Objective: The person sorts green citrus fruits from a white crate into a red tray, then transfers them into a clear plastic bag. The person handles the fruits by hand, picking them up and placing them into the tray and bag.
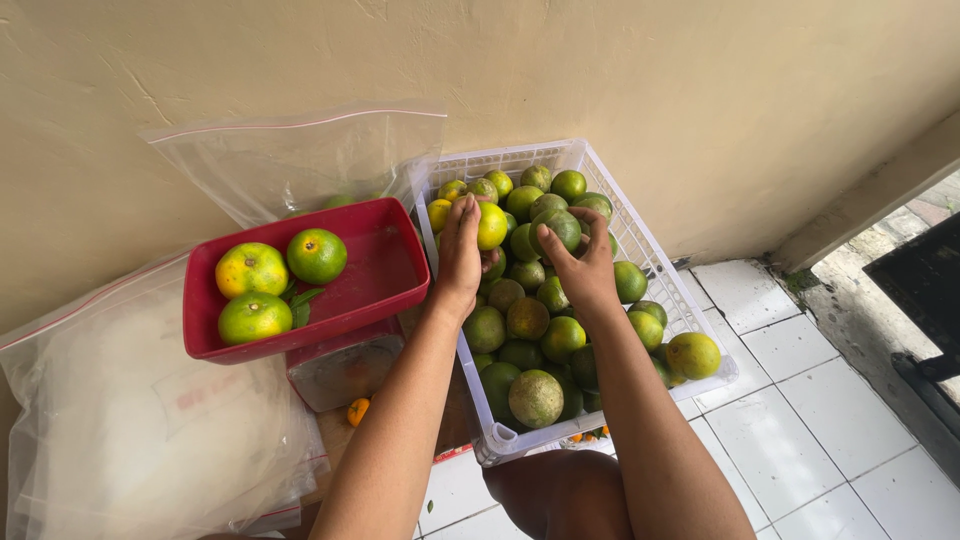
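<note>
While both hands dig in the white plastic lattice crate (640,240) at frame centre, the left hand (461,250) cups a glossy yellow-green round citrus (491,226). Right hand (583,262) clamps a dull green one (560,228); three more sit in the smooth red plastic tray (385,270), left.

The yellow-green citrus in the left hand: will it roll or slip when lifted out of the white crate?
The citrus looks round and smooth, so it would probably roll if set loose. The left hand only touches its side, so the hold may be weak. It looks firm, not fragile.

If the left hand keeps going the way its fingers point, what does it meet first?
Probably the yellow-green citrus fruit that the left hand already touches, then more fruit toward the back wall of the white crate. Depth is unclear.
</note>
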